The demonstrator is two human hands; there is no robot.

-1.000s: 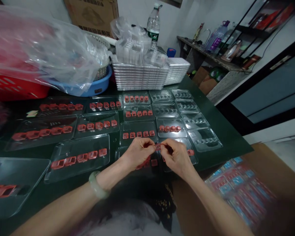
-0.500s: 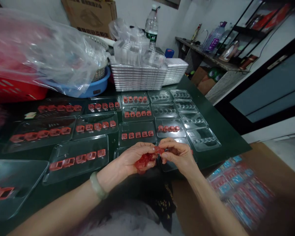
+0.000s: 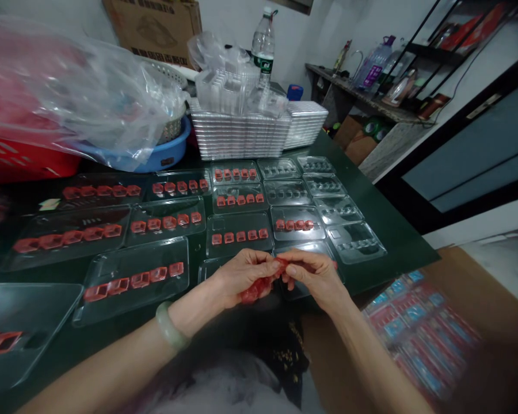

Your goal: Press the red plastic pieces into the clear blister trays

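Several translucent red plastic pieces (image 3: 252, 293) are gathered in my left hand (image 3: 242, 276), its fingers curled round them. Thumb and fingers of my right hand (image 3: 313, 273) pinch one red piece (image 3: 280, 265) at the left fingertips, so both hands touch it. Below and behind my hands lie clear plastic trays, partly hidden by them. Just beyond, one clear tray (image 3: 302, 234) bears a row of red pieces, and another tray (image 3: 239, 221) to its left has a similar row. More trays with red rows (image 3: 140, 280) spread to the left.
Clear trays without red pieces (image 3: 356, 244) lie at the table's right side. Stacked clear trays (image 3: 242, 135) stand at the back, beside a blue basin (image 3: 168, 155) and red basket (image 3: 34, 164) under plastic film. An open carton (image 3: 470, 276) with packaged goods sits at lower right.
The fingers of both hands have closed in nearer each other around the red piece. The view has shifted slightly; the trays look unchanged.
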